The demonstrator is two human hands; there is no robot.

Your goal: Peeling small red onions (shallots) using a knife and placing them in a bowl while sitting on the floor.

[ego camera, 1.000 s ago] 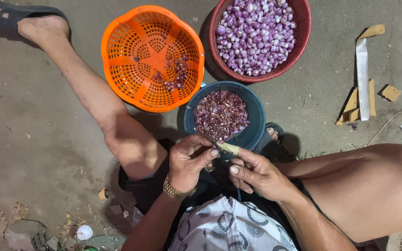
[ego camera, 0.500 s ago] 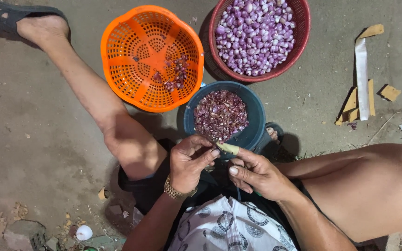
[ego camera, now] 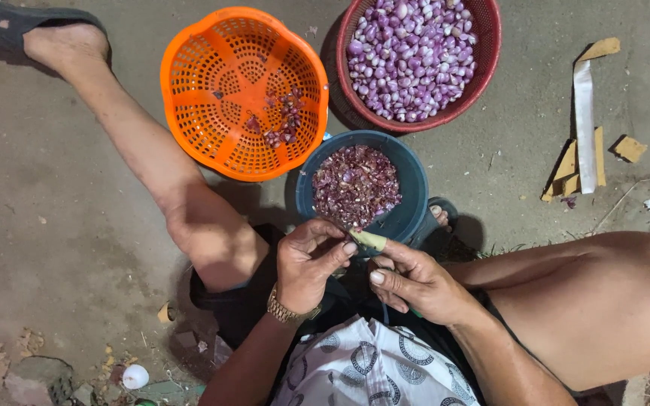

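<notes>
1. Working just below the near rim of the blue bowl [ego camera: 412, 197], both hands are held close together, fingertips almost meeting, with little free room left between them and that rim.
2. Open concrete ground [ego camera: 62, 203] is seen well to the left of the blue bowl, beyond the outstretched leg [ego camera: 144, 150]; more bare ground lies to its right.
3. The blue bowl is hemmed in by the orange basket [ego camera: 212, 90] touching it at upper left and the red basin [ego camera: 483, 68] just above it.
4. Purple skins fill the blue bowl; peeled pale-purple shallots [ego camera: 411, 56] fill the red basin; only a few scraps lie in the orange basket.
5. Cardboard strips [ego camera: 584, 120] lie well to the right of the blue bowl, and a bent knee [ego camera: 603, 301] closes off the lower right.
6. The left hand [ego camera: 306, 263] is curled shut around something small that is hidden by the fingers; a gold watch [ego camera: 283, 308] is worn at its wrist.
7. The right hand [ego camera: 415, 282] is closed on a knife [ego camera: 369, 240], whose pale yellowish end juts toward the left thumb, just under the bowl's rim; the blade itself cannot be made out.
</notes>
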